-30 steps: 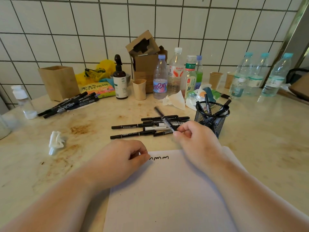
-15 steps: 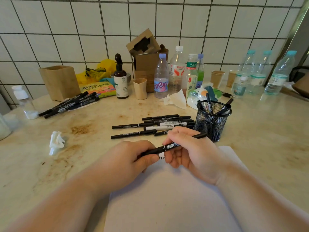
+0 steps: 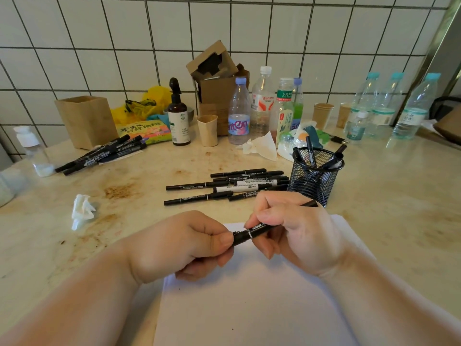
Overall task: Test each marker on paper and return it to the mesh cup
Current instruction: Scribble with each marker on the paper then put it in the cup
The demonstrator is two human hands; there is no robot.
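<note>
Both hands hold one black marker (image 3: 252, 233) level above the white paper (image 3: 249, 308). My right hand (image 3: 296, 231) grips its barrel, and the far end sticks out past the knuckles toward the mesh cup. My left hand (image 3: 184, 245) pinches the near end, where the cap is, between thumb and fingers. The black mesh cup (image 3: 315, 178) stands just beyond my right hand with a few markers upright in it. A row of several black markers (image 3: 224, 187) lies on the counter left of the cup.
Another pile of black markers (image 3: 102, 153) lies far left by a wooden box (image 3: 86, 121). Bottles (image 3: 262, 106), paper cups (image 3: 207, 130), a cardboard box (image 3: 214, 78) and tissues (image 3: 260, 147) line the tiled wall. A crumpled tissue (image 3: 82, 211) sits at left.
My right hand lifted a marker from the row and brought it over the paper. My left hand rose from the sheet and took hold of the marker's near end.
</note>
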